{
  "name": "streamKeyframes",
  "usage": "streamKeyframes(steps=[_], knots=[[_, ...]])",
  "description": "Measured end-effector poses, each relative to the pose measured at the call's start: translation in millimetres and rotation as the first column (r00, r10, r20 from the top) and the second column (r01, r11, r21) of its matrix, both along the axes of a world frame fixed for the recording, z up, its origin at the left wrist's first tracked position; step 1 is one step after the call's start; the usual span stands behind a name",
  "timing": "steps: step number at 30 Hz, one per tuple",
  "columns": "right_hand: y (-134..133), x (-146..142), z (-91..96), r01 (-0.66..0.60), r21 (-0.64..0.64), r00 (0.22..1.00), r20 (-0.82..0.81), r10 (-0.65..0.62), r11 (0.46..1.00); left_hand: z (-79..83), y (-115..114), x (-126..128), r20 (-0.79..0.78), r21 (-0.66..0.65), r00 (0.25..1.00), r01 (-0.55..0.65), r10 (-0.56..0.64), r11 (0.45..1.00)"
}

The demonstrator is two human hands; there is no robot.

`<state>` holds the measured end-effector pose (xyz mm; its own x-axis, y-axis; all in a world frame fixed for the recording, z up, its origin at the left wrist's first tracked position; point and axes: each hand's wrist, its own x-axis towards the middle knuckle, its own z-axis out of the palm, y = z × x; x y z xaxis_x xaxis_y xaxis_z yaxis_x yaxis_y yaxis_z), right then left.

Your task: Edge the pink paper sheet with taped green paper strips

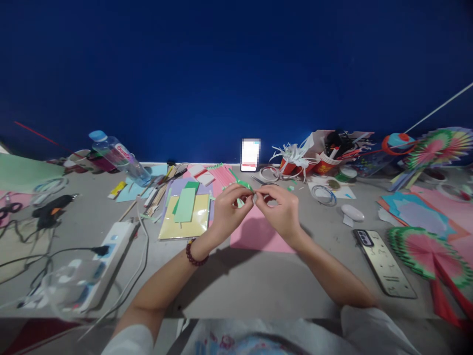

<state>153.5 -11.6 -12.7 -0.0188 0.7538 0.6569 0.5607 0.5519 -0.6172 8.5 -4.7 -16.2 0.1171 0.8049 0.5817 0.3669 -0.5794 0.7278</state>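
Note:
My left hand (pixel 234 204), with a dark bead bracelet at the wrist, pinches a narrow green paper strip (pixel 244 185) in front of me. Close against it, my right hand (pixel 279 209) has thumb and forefinger pinched at the strip's end; the fingertips hide most of that spot. Under both hands a pink paper sheet (pixel 264 231) lies flat on the table. Pleated pink paper (pixel 222 175) with green edging is just behind my left hand.
Left: green cards (pixel 185 204) on a yellow pack, a power strip (pixel 111 264), a glue gun (pixel 51 211), a bottle (pixel 120 155). A lit phone (pixel 250 155) leans on the blue wall. Right: red cups (pixel 327 163), another phone (pixel 386 266), a watermelon-coloured paper fan (pixel 430 254).

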Motion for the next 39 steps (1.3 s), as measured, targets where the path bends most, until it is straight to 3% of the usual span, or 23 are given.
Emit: streamKeyframes(steps=[18,26,29,34,39], knots=[[0.1,0.1,-0.6,-0.043,-0.063,0.999,-0.036,0.041,0.997,-5.4,0.4,-0.2,-0.099,0.111,0.994,-0.045,0.056,0.993],[0.0,-3.0,0.2,-0.041,-0.147,0.991,-0.134,0.021,0.988,-3.1,0.7,1.0,-0.084,0.154,0.995,-0.044,0.057,0.987],[2.0,-3.3,-1.2,-0.101,-0.246,0.965,-0.26,0.035,0.964,-2.9,0.7,1.6,-0.078,0.21,0.994,-0.062,0.08,0.976],[7.2,-1.4,-2.9,-0.302,-0.371,0.855,-0.513,0.077,0.878,-4.3,1.2,1.2,-0.098,0.255,0.988,-0.093,0.121,0.962],[8.2,-0.7,-1.8,-0.364,-0.381,0.818,-0.567,0.097,0.85,-6.7,3.7,-1.7,-0.135,0.293,0.98,-0.101,0.145,0.951]])
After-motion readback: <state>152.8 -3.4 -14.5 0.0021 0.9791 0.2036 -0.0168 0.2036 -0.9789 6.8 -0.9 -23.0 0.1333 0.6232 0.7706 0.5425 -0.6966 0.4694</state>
